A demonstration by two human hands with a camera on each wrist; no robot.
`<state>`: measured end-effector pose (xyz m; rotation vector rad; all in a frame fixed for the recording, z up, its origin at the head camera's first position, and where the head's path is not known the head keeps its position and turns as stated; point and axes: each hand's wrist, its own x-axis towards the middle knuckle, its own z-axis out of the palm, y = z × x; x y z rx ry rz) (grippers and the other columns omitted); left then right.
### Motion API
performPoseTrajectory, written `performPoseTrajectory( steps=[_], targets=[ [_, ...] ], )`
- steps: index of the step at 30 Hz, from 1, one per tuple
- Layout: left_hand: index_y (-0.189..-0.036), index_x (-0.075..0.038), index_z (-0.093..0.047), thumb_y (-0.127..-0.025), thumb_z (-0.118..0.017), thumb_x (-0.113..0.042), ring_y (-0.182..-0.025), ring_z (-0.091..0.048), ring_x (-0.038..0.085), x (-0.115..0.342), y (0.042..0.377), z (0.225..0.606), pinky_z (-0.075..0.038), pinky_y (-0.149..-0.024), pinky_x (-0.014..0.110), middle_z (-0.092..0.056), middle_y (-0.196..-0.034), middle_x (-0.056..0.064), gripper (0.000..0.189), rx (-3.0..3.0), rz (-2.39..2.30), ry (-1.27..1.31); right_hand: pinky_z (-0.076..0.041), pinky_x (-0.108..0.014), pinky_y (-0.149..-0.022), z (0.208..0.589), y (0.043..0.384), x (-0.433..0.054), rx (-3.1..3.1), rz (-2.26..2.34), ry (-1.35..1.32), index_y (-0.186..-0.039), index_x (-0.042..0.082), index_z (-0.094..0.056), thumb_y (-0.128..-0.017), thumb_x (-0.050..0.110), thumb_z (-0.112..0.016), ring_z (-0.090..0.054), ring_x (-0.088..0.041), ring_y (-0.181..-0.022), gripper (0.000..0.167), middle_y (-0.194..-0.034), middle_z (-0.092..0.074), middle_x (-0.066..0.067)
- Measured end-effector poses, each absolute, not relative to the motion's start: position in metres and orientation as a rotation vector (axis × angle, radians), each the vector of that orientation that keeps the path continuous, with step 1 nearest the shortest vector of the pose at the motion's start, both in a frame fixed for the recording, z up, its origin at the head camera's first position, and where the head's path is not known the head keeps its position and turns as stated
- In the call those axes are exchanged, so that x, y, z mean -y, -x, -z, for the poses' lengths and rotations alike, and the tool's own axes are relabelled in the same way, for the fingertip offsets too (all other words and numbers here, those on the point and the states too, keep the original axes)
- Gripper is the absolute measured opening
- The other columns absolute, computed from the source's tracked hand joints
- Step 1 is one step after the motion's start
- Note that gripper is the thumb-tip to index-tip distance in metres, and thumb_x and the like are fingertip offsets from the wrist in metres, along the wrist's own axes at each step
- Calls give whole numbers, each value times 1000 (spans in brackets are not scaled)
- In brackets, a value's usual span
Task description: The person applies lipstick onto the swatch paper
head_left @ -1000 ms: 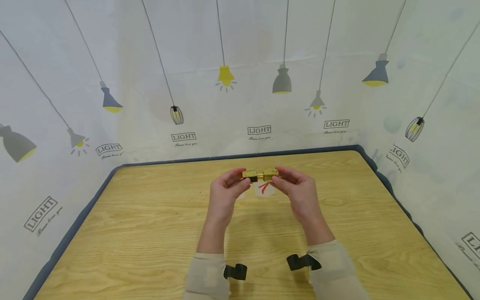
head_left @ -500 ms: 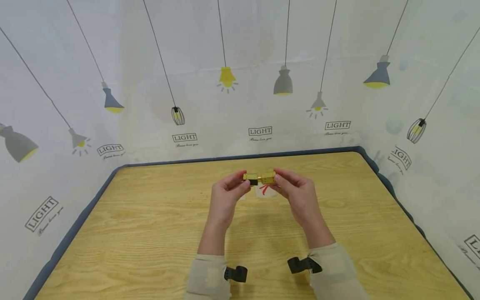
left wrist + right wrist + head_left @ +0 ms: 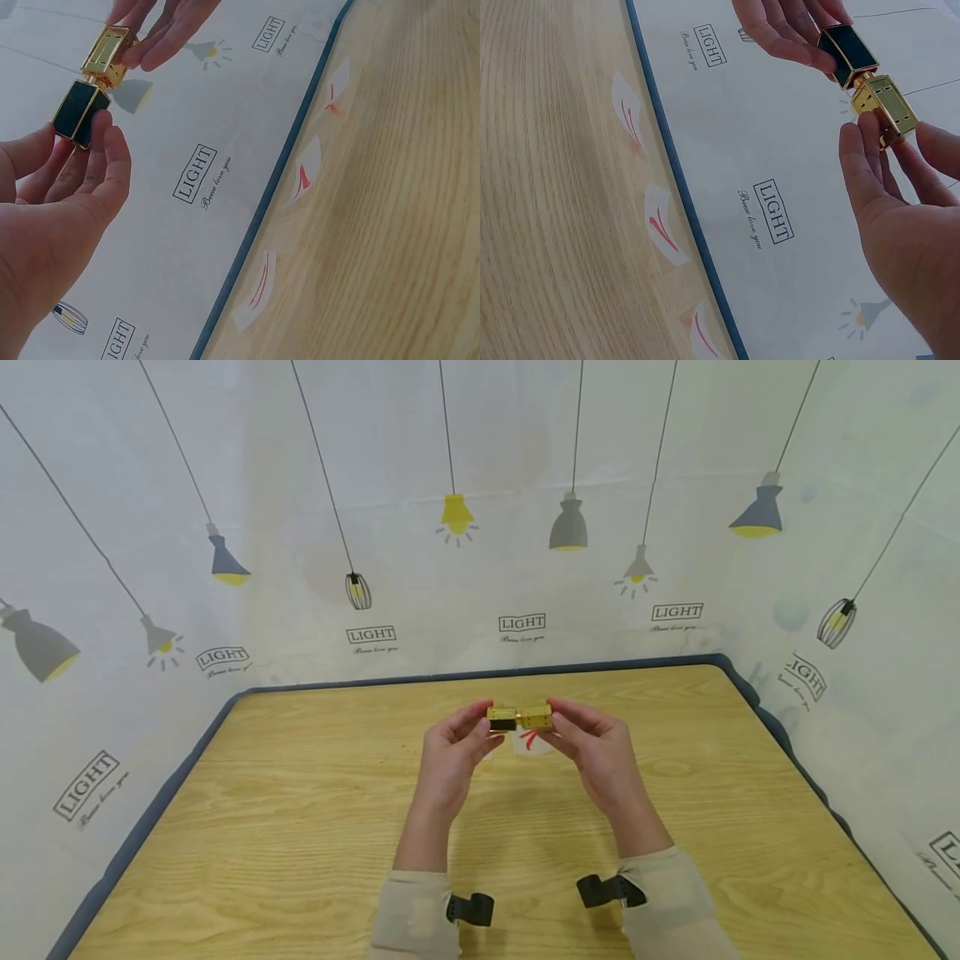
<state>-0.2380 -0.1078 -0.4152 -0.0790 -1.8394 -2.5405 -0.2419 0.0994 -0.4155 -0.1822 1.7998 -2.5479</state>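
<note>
A small metal piece made of two box-shaped blocks joined by a thin gold neck is held up over the far part of the table. One block is gold-edged with dark faces (image 3: 77, 111); the other is all gold with small dots and slots (image 3: 885, 109). My left hand (image 3: 447, 768) pinches the dark-faced block between thumb and fingers. From the other side, my right hand (image 3: 609, 768) grips the gold block by its outer end. The two blocks lie in one line, side to side, with the neck showing between the hands.
Beneath the hands, white paper pieces (image 3: 528, 742) with red strokes lie on the wooden table (image 3: 300, 827); several show in the left wrist view, near the blue table edge (image 3: 262, 202). A white sheet printed with lamps (image 3: 405, 543) surrounds the back and sides.
The right hand has shifted slightly left, bringing the gold block closer to the dark-faced one, so less of the neck shows. The gold block has turned a little.
</note>
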Motion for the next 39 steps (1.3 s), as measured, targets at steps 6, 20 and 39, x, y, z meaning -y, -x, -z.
performPoseTrajectory(
  steps=[6,20,39],
  targets=[
    [-144,8,-58,-107,-56,3,-110,-73,15,107,238,415,-63,-100,36,-70,-127,14,37,1812,2559,97,-61,-32,-100,417,243,-100,-1759,2567,195,-131,6,-75,-105,3,-64,-77,-12,-110,28,-123,-75,-2],
    [-139,11,-60,-106,-59,4,-117,-70,16,104,235,413,-60,-105,41,-70,-127,13,34,1810,2572,98,-60,-32,-101,416,244,-101,-1770,2526,210,-131,9,-75,-106,4,-63,-77,-11,-111,28,-123,-74,2],
    [-141,9,-62,-104,-60,6,-122,-70,20,103,233,407,-59,-105,35,-58,-139,18,37,1806,2586,65,-61,-29,-99,411,240,-110,-1911,2422,172,-141,-8,-63,-105,4,-64,-77,-10,-107,37,-124,-68,-3]
  ],
)
